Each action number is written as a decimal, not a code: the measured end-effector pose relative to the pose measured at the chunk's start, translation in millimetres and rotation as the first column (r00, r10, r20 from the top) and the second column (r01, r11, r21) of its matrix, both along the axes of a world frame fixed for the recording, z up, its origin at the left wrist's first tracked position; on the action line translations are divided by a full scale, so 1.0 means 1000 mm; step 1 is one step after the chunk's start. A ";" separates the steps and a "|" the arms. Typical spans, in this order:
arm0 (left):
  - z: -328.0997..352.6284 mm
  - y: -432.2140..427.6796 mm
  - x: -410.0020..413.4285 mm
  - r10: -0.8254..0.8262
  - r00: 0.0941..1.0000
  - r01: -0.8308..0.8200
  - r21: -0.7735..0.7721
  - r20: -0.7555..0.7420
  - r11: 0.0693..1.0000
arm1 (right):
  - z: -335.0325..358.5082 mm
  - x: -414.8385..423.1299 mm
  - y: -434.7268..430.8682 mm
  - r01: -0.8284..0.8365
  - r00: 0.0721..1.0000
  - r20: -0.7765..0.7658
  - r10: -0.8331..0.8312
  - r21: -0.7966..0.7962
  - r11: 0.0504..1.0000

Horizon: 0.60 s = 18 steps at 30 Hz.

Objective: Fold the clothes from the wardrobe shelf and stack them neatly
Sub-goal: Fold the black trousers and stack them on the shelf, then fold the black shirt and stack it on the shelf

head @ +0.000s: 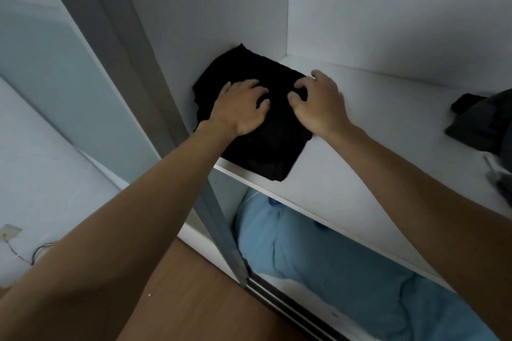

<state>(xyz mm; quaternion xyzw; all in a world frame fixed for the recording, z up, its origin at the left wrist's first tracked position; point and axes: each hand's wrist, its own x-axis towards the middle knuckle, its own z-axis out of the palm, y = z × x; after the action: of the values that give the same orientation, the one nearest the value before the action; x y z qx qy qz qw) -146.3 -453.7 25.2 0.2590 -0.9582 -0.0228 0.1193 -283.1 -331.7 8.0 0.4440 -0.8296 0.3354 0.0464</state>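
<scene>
On the white wardrobe shelf (pixel 374 147), one black folded garment (pixel 266 152) is being handled by two bare hands. It is lying in the shelf's left back corner, against the side wall, with its near corner sticking slightly over the shelf's front edge. Whether one piece or several are being stacked there cannot be told; it reads as one dark block.

One left hand (pixel 241 108) is being laid palm-down on the garment's left half, with the fingers (pixel 259 91) spread wide and only slightly bent, pressing on the cloth and holding nothing. One right hand (pixel 318 108) is being rested on the garment's right edge, with the fingers (pixel 300 84) curled narrow and the thumb tucked close to them. Whether cloth is being pinched between them cannot be told. The two hands are being kept near each other but apart.

One second heap of dark grey clothes (pixel 482 124) is being cut off by the right edge, well apart from the black garment; its pieces cannot be counted.

One light blue bedding bundle (pixel 318 257) is being stored under the shelf. One grey door frame (pixel 155 91) is being seen left of the garment, with wooden floor (pixel 180 299) below and one wall socket (pixel 11 231) far left.
</scene>
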 end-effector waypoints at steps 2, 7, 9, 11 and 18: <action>-0.012 -0.003 0.005 0.069 0.997 -0.073 0.085 0.045 0.994 | 0.001 0.033 0.013 -0.098 0.994 -0.062 0.088 -0.199 0.975; -0.029 -0.004 0.015 0.208 0.976 -0.216 0.157 0.071 0.964 | -0.037 0.052 0.042 -0.152 0.987 -0.037 0.157 0.109 0.982; -0.030 -0.003 0.026 0.253 0.960 -0.274 0.226 0.119 0.935 | -0.038 0.052 0.047 -0.173 0.985 0.028 0.171 0.120 0.978; -0.021 0.004 0.036 0.250 0.955 -0.287 0.278 0.162 0.917 | -0.029 0.055 0.053 -0.158 0.985 0.090 0.145 0.158 0.975; -0.035 0.126 0.077 -0.182 0.839 0.301 0.159 -0.513 0.940 | -0.027 0.123 0.176 0.119 0.972 0.228 -0.053 -0.288 0.950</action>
<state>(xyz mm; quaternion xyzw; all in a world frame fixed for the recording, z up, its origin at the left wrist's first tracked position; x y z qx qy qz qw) -69.3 -328.0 -10.1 0.1329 -0.9119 -0.2149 0.3234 -159.7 -155.5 -18.9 0.3559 -0.7879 0.5013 0.0370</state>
